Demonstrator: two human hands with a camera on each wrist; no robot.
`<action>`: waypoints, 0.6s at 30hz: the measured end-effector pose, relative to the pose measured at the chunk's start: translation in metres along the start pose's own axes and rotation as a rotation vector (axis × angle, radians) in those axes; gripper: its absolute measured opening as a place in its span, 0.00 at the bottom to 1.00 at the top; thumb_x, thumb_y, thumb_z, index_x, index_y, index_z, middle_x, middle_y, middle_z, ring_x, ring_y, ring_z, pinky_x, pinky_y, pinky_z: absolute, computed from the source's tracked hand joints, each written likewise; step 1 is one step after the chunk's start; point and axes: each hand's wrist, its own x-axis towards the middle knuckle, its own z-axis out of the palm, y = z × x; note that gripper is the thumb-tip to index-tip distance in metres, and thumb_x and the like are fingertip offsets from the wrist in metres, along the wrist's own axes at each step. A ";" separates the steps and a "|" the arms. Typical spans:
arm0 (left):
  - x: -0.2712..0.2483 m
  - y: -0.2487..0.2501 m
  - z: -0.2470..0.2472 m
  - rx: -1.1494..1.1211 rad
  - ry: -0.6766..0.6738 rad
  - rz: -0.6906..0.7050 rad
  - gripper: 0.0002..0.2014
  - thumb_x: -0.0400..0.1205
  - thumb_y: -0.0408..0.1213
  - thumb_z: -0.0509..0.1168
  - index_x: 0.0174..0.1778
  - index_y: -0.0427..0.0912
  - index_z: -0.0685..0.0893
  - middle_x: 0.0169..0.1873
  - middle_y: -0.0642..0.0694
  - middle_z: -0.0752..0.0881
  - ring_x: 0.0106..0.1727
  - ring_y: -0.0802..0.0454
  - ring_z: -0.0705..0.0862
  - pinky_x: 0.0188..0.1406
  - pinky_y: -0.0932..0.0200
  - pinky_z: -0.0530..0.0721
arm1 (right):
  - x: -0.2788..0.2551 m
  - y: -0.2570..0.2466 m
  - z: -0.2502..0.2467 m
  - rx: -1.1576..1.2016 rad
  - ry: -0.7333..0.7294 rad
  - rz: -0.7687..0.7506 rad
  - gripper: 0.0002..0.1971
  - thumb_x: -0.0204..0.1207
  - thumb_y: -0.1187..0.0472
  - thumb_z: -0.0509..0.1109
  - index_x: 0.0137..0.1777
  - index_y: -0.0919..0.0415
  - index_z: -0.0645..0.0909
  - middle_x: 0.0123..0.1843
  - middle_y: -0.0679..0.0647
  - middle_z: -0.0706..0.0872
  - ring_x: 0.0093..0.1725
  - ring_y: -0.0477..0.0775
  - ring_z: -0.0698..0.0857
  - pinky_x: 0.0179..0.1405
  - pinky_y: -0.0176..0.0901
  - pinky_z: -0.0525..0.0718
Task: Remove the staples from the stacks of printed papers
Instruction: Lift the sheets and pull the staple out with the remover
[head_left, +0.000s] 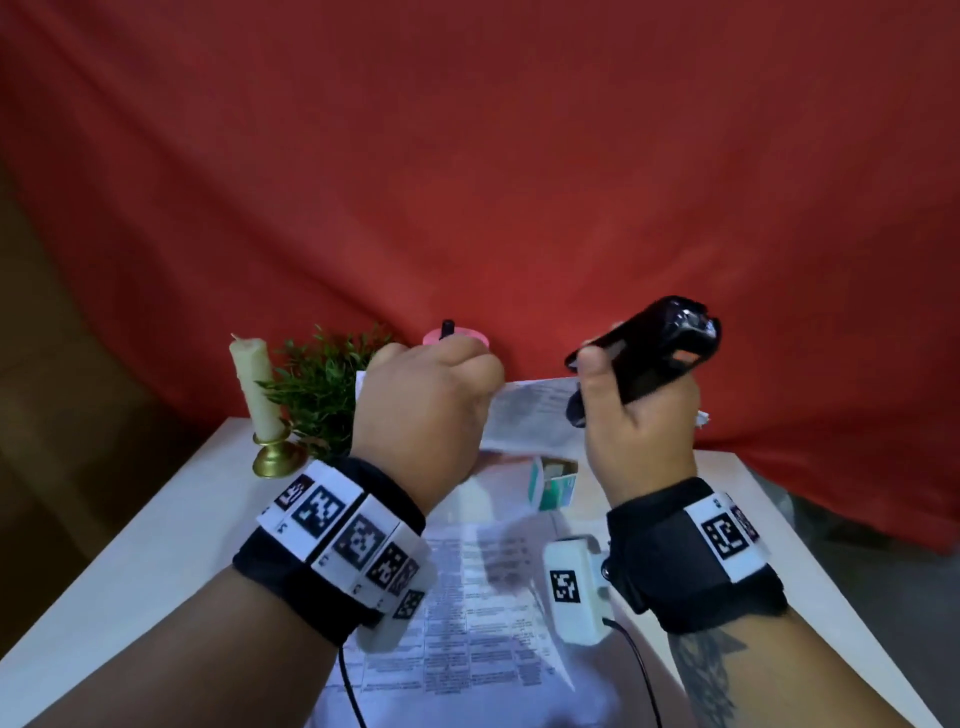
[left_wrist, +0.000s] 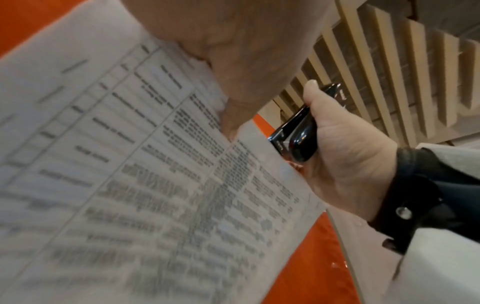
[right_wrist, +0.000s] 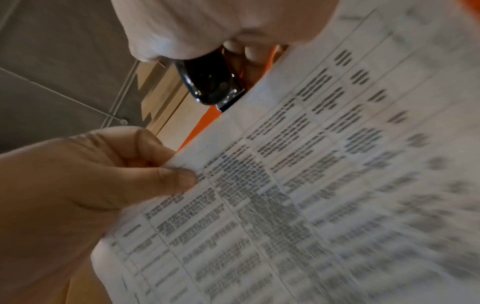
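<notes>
Frankly, printed papers (right_wrist: 298, 185), text blurred

Nothing can be read word for word. The printed sheets (left_wrist: 145, 185), filling the left and centre of the left wrist view, carry tables of text too blurred to make out. The wrist bands (head_left: 332, 545), lower centre of the head view, bear square black-and-white code markers with small digits beside them that are too small to tell.

Candle (head_left: 258, 396) left of plant (head_left: 324, 387); box (head_left: 552, 483) on table (head_left: 130, 545).
</notes>
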 end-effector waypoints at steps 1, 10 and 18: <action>0.001 0.000 -0.004 0.018 0.080 0.046 0.06 0.72 0.32 0.71 0.31 0.45 0.83 0.36 0.51 0.86 0.32 0.43 0.84 0.33 0.51 0.75 | 0.001 -0.004 -0.003 0.019 0.023 -0.048 0.32 0.69 0.26 0.65 0.43 0.58 0.82 0.40 0.59 0.87 0.42 0.59 0.88 0.45 0.61 0.85; 0.005 0.001 -0.030 0.081 0.443 0.287 0.11 0.66 0.35 0.74 0.39 0.49 0.81 0.37 0.51 0.89 0.27 0.44 0.81 0.32 0.50 0.72 | -0.004 -0.023 -0.002 -0.118 0.029 -0.520 0.28 0.70 0.31 0.70 0.50 0.57 0.72 0.49 0.56 0.84 0.52 0.49 0.82 0.50 0.77 0.73; 0.004 0.004 -0.036 0.104 0.378 0.203 0.06 0.70 0.30 0.72 0.31 0.46 0.85 0.37 0.52 0.90 0.27 0.44 0.80 0.33 0.50 0.71 | -0.002 -0.026 0.003 -0.121 0.061 -0.473 0.30 0.69 0.29 0.68 0.51 0.56 0.72 0.50 0.50 0.84 0.52 0.48 0.84 0.52 0.78 0.73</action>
